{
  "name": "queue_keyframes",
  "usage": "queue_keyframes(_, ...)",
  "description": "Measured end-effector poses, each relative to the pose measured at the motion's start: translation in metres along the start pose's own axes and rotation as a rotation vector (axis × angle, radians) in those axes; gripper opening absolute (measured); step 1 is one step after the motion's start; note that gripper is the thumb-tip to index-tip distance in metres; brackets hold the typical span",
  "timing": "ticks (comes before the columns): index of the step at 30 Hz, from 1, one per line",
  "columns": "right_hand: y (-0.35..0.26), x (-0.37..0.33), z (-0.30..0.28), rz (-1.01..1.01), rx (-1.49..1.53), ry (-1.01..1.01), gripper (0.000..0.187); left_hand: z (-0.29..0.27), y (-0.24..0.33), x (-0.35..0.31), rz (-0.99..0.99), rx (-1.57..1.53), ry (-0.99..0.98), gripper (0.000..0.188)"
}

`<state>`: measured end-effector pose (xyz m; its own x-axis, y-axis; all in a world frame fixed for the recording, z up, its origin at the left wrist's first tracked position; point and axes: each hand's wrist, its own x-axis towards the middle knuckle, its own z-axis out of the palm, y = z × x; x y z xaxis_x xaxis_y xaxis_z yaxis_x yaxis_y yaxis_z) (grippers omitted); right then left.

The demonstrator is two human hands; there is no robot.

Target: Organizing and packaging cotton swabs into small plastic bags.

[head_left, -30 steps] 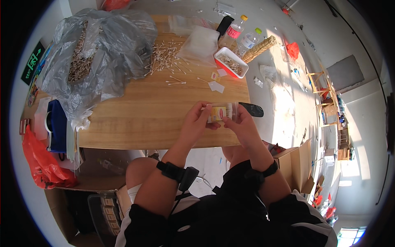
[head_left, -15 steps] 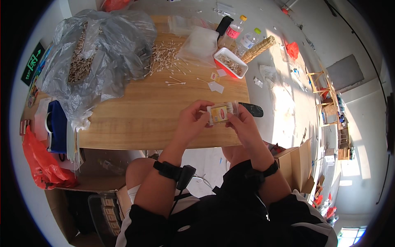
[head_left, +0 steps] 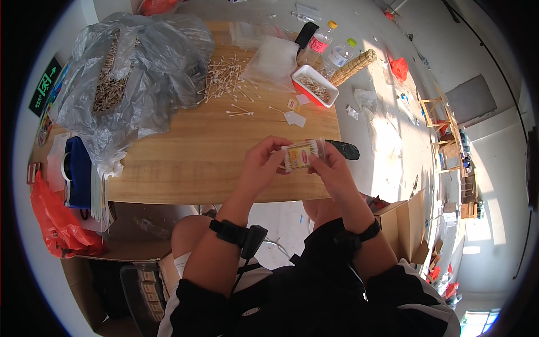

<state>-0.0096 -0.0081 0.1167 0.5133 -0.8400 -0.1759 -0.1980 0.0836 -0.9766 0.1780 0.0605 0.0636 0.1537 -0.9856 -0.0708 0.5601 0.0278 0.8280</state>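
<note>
Above the table's near edge, both hands hold one small clear plastic bag of cotton swabs (head_left: 298, 156) with a yellow, white and red card inside. My left hand (head_left: 265, 161) pinches its left end between thumb and fingers. At the other end, my right hand (head_left: 333, 168) grips it, the thumb pressed on the front. White swab tips show along the card's sides. Beyond the hands lie a few loose swabs (head_left: 240, 110) and small white cards (head_left: 295, 118). A larger heap of cotton swabs (head_left: 227, 78) spreads farther back.
A grey plastic bag full of swabs (head_left: 154, 73) covers the table's left. A red-and-white tray (head_left: 297, 82) of swabs stands at the back right, near two bottles (head_left: 337, 58) and clear bags (head_left: 272, 62). A dark flat object (head_left: 345, 150) juts past the right edge.
The swab bag is tilted very slightly differently between my fingers. Both hands stay in nearly the same place, and the things on the table have not moved.
</note>
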Motion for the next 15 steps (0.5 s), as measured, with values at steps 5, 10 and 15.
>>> queue_keyframes(5,0.002,0.003,-0.001,-0.029,0.078,0.023,0.038,0.006,0.002,-0.002,0.037,0.08,-0.008,0.029)
queue_keyframes(10,-0.003,0.003,0.003,0.029,0.192,0.07,0.042,0.004,-0.008,0.002,0.049,0.168,0.022,0.033)
queue_keyframes(15,0.01,0.001,-0.003,0.049,0.126,0.033,0.041,0.001,-0.015,0.006,0.084,0.155,0.029,0.028)
